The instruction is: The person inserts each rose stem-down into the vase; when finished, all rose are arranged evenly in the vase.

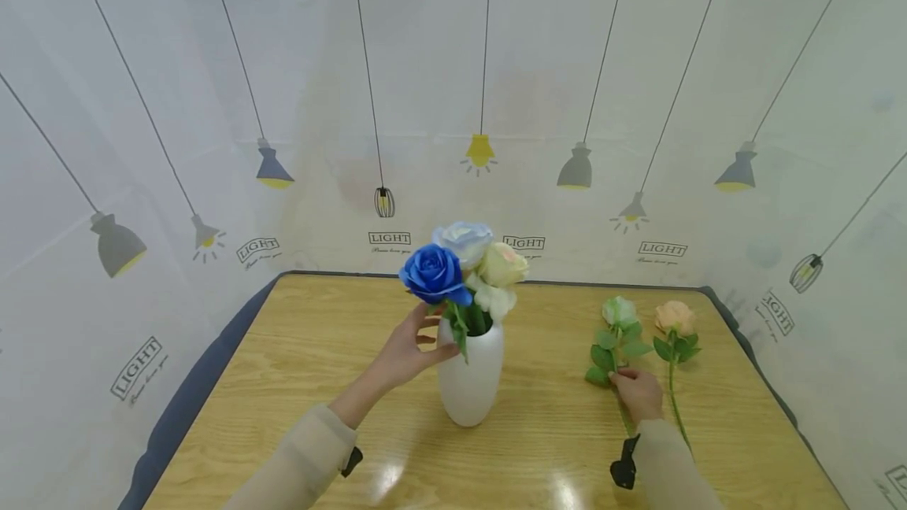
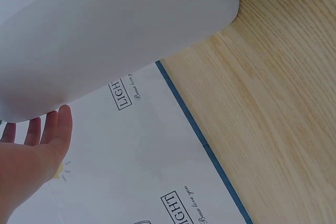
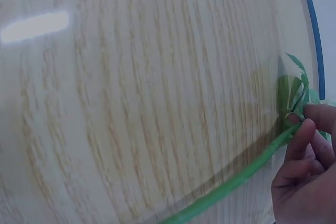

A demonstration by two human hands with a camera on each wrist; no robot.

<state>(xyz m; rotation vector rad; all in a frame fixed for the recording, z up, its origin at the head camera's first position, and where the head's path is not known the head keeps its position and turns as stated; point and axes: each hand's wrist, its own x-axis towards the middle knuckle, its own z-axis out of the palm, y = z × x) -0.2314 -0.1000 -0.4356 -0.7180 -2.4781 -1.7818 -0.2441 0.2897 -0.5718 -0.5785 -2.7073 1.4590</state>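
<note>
A white vase (image 1: 471,380) stands upright on the table, holding a deep blue rose (image 1: 433,274), a pale blue rose (image 1: 464,241), a cream rose (image 1: 504,264) and a white flower (image 1: 494,297). My left hand (image 1: 405,349) holds the vase's upper left side, thumb toward the front; the left wrist view has its fingertips (image 2: 64,114) against the wall of the vase (image 2: 121,35). To the right, my right hand (image 1: 640,392) pinches the stem of a pale green rose (image 1: 620,311) just below its leaves. The right wrist view shows that green stem (image 3: 226,184) between thumb and finger.
A peach rose (image 1: 675,318) lies on the wooden table (image 1: 305,368), right of my right hand. Behind the table's dark edge hangs a pale wall covering (image 1: 425,101) printed with lamps. Black straps or mounts sit at both wrists.
</note>
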